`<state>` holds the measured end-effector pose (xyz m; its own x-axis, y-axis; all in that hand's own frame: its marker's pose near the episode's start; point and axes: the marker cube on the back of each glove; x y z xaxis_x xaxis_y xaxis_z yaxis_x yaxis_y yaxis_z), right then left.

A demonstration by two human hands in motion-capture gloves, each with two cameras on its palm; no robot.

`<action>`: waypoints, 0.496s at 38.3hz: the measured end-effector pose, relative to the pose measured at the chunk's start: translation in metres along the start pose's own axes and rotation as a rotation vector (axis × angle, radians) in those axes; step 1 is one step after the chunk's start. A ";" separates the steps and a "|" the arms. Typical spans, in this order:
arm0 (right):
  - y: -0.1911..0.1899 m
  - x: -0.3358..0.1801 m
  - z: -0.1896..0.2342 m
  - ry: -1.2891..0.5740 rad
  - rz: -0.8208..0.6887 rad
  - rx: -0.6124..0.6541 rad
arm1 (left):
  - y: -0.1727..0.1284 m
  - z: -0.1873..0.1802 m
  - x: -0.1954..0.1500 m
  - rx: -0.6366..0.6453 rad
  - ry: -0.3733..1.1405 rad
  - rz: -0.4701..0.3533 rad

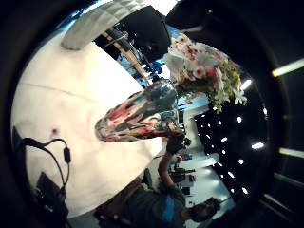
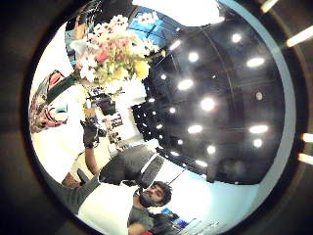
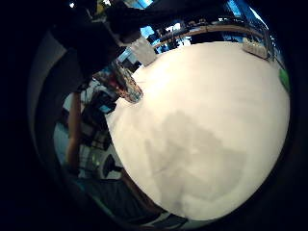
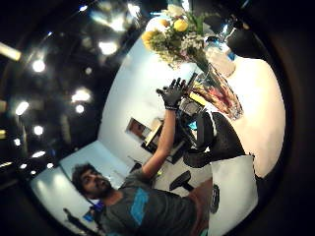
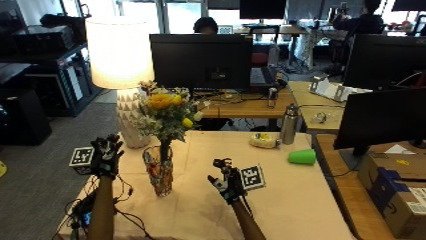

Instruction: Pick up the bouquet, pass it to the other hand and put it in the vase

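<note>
Bouquet [image 5: 164, 114] stands in the vase [image 5: 160, 172]; your left hand [image 5: 106, 155] and right hand [image 5: 226, 184] are spread, holding nothing.

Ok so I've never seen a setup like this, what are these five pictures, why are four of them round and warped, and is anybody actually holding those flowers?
No machine here: a person at a table wears black gloves with small wide-angle cameras on the palms. Four round pictures come from those palm cameras, two per hand, so they look warped and tilted. The fifth is an ordinary outside view from above and behind the person.

In that view the left hand and right hand are both raised with fingers spread, holding nothing. The bouquet of yellow, white and pink flowers already stands in the tall patterned glass vase on the white-covered table, between the hands.

Also on the table: a white lamp with a glowing shade, a grey metal bottle, a green cup lying on its side and a small yellow-and-white object I cannot identify.
</note>
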<state>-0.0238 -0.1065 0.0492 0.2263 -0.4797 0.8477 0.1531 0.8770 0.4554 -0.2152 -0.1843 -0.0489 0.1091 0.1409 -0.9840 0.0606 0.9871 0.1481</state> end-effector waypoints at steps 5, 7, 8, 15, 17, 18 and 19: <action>0.003 0.019 -0.001 0.127 0.089 -0.006 | 0.008 0.012 0.007 0.035 -0.068 -0.010; 0.002 0.023 -0.001 0.156 0.078 -0.007 | 0.011 0.018 0.009 0.040 -0.110 -0.010; 0.002 0.023 -0.002 0.166 0.075 -0.007 | 0.011 0.021 0.010 0.042 -0.130 -0.008; 0.004 0.020 -0.003 0.194 0.081 -0.013 | 0.014 0.036 0.022 0.070 -0.211 0.043; 0.004 0.015 -0.001 0.152 0.069 -0.014 | 0.014 0.039 0.026 0.067 -0.207 0.061; 0.003 0.010 0.000 0.119 0.045 -0.015 | 0.015 0.041 0.028 0.065 -0.204 0.062; 0.002 0.005 0.002 0.083 0.012 -0.017 | 0.015 0.042 0.031 0.065 -0.202 0.058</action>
<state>-0.0243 -0.1069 0.0549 0.3073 -0.4702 0.8273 0.1656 0.8826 0.4401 -0.1691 -0.1680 -0.0727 0.3102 0.1732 -0.9348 0.1111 0.9699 0.2166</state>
